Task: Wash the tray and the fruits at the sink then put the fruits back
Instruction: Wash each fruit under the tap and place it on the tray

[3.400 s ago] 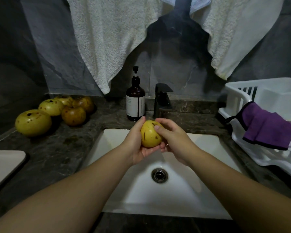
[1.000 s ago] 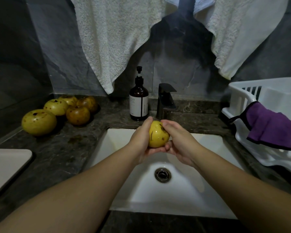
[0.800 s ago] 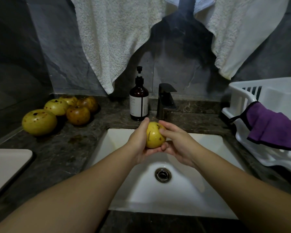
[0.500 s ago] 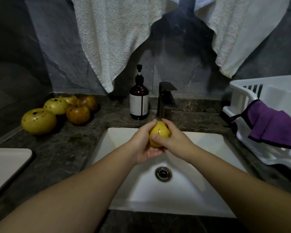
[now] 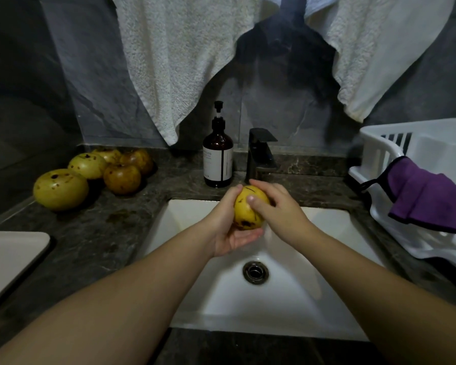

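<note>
Over the sink (image 5: 327, 299), just in front of the tap (image 5: 259, 154), I hold the yellow fruit (image 5: 249, 212): my left hand (image 5: 229, 227) cups it from below, my right hand (image 5: 277, 212) curls its fingers (image 5: 252, 199) over the top. Since a second ago the fruit has turned, dark blemish now low, so rubbing continues. Four other fruits (image 5: 90, 172) wait left of the sink, nearer me the tray (image 5: 8, 256).

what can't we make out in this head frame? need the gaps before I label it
- Water flow: no stream can be made out between the faucet and the yellow fruit; too dim.
- Far side of that fruit: covered by the left hand and right hand.
- Bottle label: too small.
- Rearmost fruit in the pile: hidden behind others.
- Tray: cut by left edge.
- Rack: cut by right edge, purple cloth draped over it.
</note>
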### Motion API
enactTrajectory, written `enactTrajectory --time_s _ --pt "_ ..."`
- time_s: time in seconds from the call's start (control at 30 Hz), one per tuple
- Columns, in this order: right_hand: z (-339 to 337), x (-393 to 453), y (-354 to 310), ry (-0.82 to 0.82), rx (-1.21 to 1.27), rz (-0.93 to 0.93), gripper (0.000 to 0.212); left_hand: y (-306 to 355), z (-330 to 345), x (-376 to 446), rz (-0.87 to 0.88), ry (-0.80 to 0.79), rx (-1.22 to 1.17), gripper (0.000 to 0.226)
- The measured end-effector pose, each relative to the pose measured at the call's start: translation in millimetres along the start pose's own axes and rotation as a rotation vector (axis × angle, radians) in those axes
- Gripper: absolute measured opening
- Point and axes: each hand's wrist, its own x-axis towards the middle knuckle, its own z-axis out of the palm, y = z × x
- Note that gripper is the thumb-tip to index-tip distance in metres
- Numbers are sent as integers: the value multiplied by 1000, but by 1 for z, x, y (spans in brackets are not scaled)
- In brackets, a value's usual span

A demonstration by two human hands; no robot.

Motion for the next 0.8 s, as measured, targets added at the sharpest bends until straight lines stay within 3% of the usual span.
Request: enactTrajectory --time_s 0.1,0.17,0.33,0.6,0.8 --pt "0 -3 -1 -79 -85 0 78 1 -4 0 -25 -30 -56 83" --pt "-2 -4 -2 -99 -68 -17 81 1 -7 0 -40 -65 -70 82" --pt "-7 -4 -1 -91 -54 -76 63 0 -6 2 -42 -133 -139 84" --pt "2 -1 -1 -47 289 192 45 2 -4 -3 53 -95 -119 72" --pt "0 -1 7 -191 497 310 48 2 -4 -6 25 -65 -69 78"
